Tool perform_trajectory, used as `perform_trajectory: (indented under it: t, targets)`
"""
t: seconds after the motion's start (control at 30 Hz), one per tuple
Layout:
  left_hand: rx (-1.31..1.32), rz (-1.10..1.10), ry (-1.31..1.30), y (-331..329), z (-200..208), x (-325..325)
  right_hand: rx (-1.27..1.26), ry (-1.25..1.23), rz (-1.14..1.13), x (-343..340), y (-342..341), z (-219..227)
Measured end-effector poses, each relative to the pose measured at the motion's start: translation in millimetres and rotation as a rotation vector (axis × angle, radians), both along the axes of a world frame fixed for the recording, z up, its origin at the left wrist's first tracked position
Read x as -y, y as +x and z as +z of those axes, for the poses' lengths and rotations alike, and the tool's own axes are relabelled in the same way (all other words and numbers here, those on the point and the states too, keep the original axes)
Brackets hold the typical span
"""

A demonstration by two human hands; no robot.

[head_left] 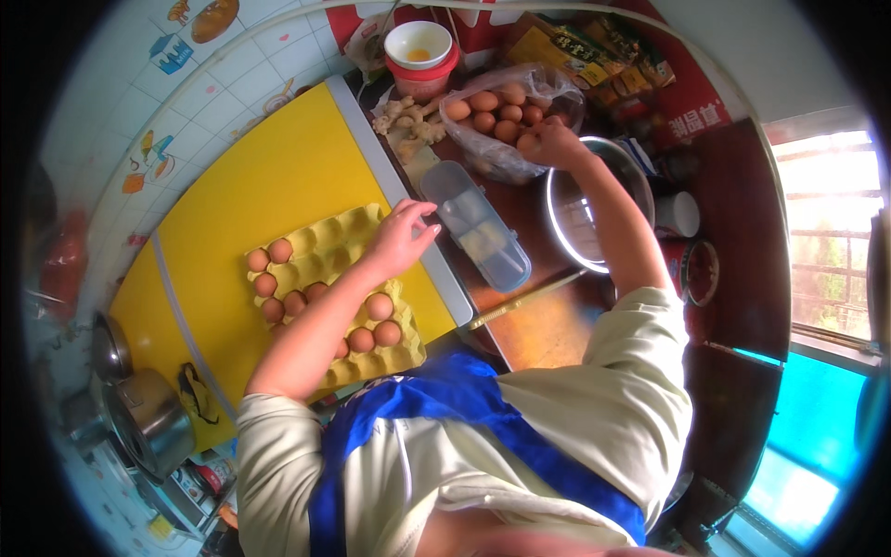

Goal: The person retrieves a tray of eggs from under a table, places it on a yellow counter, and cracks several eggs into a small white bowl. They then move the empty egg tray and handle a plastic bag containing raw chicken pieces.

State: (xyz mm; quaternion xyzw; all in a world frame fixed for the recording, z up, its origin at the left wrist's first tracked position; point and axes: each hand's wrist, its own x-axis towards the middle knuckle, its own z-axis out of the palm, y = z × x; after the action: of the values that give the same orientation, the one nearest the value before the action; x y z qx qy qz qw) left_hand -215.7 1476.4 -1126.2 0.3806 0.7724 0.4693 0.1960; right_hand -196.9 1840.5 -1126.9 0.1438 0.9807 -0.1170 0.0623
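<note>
my right hand (pixel 549 141) fingertips buried in the egg bag (pixel 506 116) at one o'clock, whether they grip an egg i can't tell, tray (pixel 325 278) eggs partly hidden under my left forearm, packets (pixel 575 46) at twelve blurred

Left hand (pixel 401 237) fingers spread; right hand (pixel 549 141) reaching forward.

Landmark: yellow egg tray (pixel 327 243). I see bare yellow board (pixel 269 176) beyond it, open. Just right: clear plastic box (pixel 478 232), then steel bowl (pixel 594 209) blocking. Far right-beyond: egg bag (pixel 506 116), ginger (pixel 408 121), crowded. Chopsticks (pixel 524 299) lie right-near, w/ bare brown counter (pixel 548 330) beside.
</note>
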Motion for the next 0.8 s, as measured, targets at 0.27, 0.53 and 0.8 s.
perform_trajectory:
  t: [0.27,0.53,0.8]
  targets:
    - [0.043,0.031,-0.046,2,-2,13,-0.265,-0.166,0.181,16,5,-22]
    - [0.021,0.028,-0.068,10,-3,25,-0.056,-0.064,0.172,0,-12,-12]
    - [0.073,0.064,-0.056,5,13,47,-0.134,0.068,0.362,-5,-8,-2]
